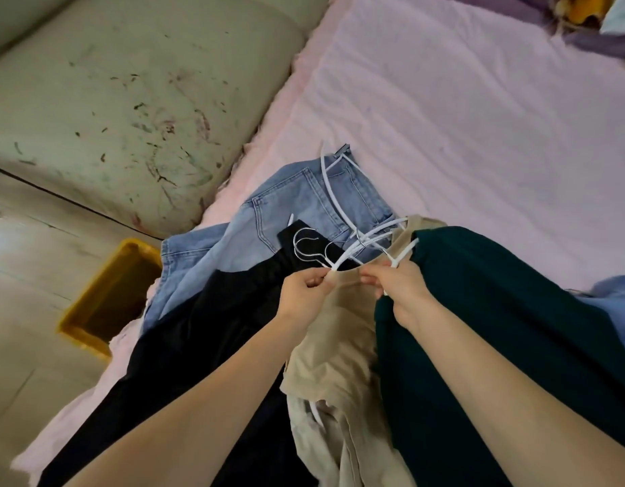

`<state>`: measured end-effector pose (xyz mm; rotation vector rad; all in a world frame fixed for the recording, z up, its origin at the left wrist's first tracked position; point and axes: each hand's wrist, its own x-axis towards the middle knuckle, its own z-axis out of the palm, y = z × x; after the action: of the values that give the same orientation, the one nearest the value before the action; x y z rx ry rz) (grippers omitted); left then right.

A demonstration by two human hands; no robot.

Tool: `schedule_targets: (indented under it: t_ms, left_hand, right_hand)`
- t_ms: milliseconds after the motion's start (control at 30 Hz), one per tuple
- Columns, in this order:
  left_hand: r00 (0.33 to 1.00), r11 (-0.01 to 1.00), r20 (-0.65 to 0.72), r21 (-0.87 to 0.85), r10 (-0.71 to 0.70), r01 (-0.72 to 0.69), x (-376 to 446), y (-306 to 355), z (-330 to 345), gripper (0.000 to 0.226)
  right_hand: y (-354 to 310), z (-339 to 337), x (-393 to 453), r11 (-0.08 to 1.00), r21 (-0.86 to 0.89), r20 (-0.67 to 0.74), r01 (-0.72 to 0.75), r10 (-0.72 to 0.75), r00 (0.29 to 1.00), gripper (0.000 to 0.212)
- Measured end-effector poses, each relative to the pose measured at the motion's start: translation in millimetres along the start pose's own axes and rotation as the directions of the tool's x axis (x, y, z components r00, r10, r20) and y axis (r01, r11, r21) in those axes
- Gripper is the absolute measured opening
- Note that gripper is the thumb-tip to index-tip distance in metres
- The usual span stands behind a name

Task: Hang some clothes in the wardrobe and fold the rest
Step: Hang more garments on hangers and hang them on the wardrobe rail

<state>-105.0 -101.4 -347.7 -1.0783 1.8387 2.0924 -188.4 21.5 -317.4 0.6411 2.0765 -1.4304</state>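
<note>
Soft even indoor light, faint shadows, slight overall blur, wide-angle bending at edges

Layout: jeans (314,202) lie on bed (479,117), hangers (342,237) on top. Trousers (184,346) left of shirt (335,339); another garment (497,328) to its right. Bin (110,297) on floor (23,240), left of bed; headboard (128,100) behind bin.

The jeans (304,202) at the frame centre are light blue denim cloth, matt, with visible stitching. The hangers (342,219) are smooth white plastic with shiny metal hooks. The beige garment (339,332) and the dark green garment (479,311) are soft matt cloth. The bed sheet (479,117) is pink, slightly wrinkled cloth. At lower left, the yellow bin (103,297) looks like glossy plastic.
</note>
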Motion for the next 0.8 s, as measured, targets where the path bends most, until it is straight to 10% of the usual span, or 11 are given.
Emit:
schedule_targets:
  t_ms: [267, 633, 800]
  left_hand:
    - [0.997, 0.976, -0.08, -0.218, -0.01, -0.008, -40.9, 20.2, 28.0, 0.004]
    - [0.945, 0.931, -0.12, 0.248, 0.306, -0.27, -78.9, 27.4, 13.0, 0.005]
    - [0.966, 0.935, -0.022, 0.259, 0.258, -0.244, -62.9, 29.0, -11.4, 0.01]
  right_hand:
    - [-20.6, -7.3, -38.6, 0.991, 0.127, 0.135, 0.03, -0.047, 0.99, 0.013]
    - [-41.4, -7.9, -51.6, 0.983, 0.092, -0.172, 0.158, -0.141, 0.975, 0.008]
    - [-31.0, -9.0, -44.2, 0.972, 0.192, 0.0, 0.136, -0.138, 0.99, 0.013]
